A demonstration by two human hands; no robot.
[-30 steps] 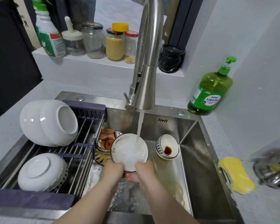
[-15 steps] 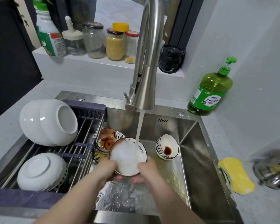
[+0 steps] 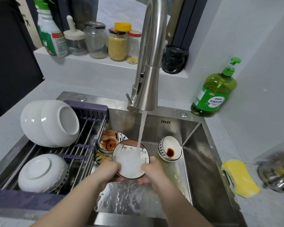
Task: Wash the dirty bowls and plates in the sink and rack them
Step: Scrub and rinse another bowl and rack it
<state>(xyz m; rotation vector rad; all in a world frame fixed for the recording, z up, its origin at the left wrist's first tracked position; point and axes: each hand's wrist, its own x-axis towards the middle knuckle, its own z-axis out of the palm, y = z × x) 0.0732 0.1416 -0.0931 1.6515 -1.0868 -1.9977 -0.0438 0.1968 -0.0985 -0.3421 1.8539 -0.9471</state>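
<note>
Foaming water hid the inside of the brown-rimmed bowl (image 3: 130,158), so I could not tell whether it was clean. Its underside was out of sight too. The left hand (image 3: 107,170) and right hand (image 3: 152,172) gripped it by the near rim, each thumb hooked over the edge. The fingers were curled beneath and mostly hidden.

The bowl sat straight under the faucet (image 3: 147,89), in its stream (image 3: 142,130). Left of the faucet and behind the held bowl, an orange patterned bowl (image 3: 107,141) lay on other dishes I could not make out. Right of the faucet a striped bowl (image 3: 170,149) with a dark sauce stain stood tilted, just beside the right hand.

Below the faucet, the sink (image 3: 203,161) floor showed wet and bare toward me and off to the right. Further left, the dish rack (image 3: 87,145) held nested white bowls (image 3: 49,123) and one upturned white bowl (image 3: 43,172). Far right, a yellow sponge (image 3: 239,177) lay beside a blurred steel thing (image 3: 279,172).

A second earlier the bowl had been held slightly higher and tipped more toward me. It now lay flatter.
</note>
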